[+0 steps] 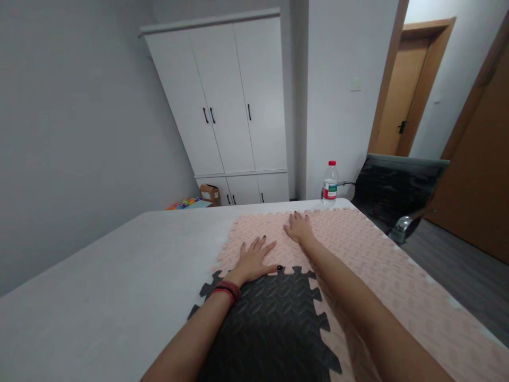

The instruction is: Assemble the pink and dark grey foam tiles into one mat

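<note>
Pink foam mat tiles [358, 254] with a raised pattern and jagged edges cover the right part of the table. A black foam mat tile [274, 329] with puzzle-shaped teeth lies nearest me, its far edge meeting the pink. My left hand [253, 260], fingers spread, lies flat on the pink mat just beyond that edge, its thumb near the black teeth. Farther off, my right hand [299, 228] rests flat on the pink mat near the table's far end, fingers stretched out. Neither hand holds anything. My left forearm covers part of the black tile's left edge.
On the white table [119, 265], a water bottle [330, 183] with a red cap stands at the far right corner. A black chair [397, 185] is beyond the right edge. Behind the table are a cardboard box [210, 194] and a white cabinet [238, 101].
</note>
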The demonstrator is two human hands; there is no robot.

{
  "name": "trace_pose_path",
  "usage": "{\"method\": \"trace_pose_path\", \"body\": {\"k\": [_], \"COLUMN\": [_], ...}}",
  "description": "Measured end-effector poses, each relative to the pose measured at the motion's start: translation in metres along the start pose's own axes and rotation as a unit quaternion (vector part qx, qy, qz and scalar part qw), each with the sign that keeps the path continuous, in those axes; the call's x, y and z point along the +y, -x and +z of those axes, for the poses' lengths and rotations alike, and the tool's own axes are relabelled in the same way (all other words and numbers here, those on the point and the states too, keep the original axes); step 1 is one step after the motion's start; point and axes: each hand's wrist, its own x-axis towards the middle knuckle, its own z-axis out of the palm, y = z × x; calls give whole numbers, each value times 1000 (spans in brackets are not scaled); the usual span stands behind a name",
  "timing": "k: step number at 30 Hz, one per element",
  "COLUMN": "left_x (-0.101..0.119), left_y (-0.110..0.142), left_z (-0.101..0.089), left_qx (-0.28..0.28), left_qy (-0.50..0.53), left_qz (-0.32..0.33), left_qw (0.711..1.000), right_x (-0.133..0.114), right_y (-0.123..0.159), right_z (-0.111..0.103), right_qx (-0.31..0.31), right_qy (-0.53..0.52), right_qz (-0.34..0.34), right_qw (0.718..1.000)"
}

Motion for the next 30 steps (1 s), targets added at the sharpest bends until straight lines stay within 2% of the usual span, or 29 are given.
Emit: {"method": "trace_pose_path", "body": {"k": [3,6,10,13,18,24,30], "left_x": [2,5,8,7,8,11,20], "left_y": [5,10,12,10,10,9,16], "left_z": [-3,-5,-2,1,2,1,2], "left_qx": [4,20,45,51,52,58,64], "left_qy": [-2,-5,0,6,9,3,1], "left_qz": [-2,-7,-14,-20,-35,-43,-103], "left_qw": [1000,1000,999,998,998,997,993], "right_x": [-21,-41,-56,-59,-60,-60,-57], "right_y": [17,48,97,121,128,127,128], "right_z": [-18,-31,-31,-24,-19,-21,-21], "right_qx": [24,23,-17,-69,-113,-109,-122], "right_qy": [3,3,6,3,-11,-30,-30], "right_qz": [-29,-56,-84,-79,-61,-52,-53], "right_qw": [999,998,996,995,992,992,991]}}
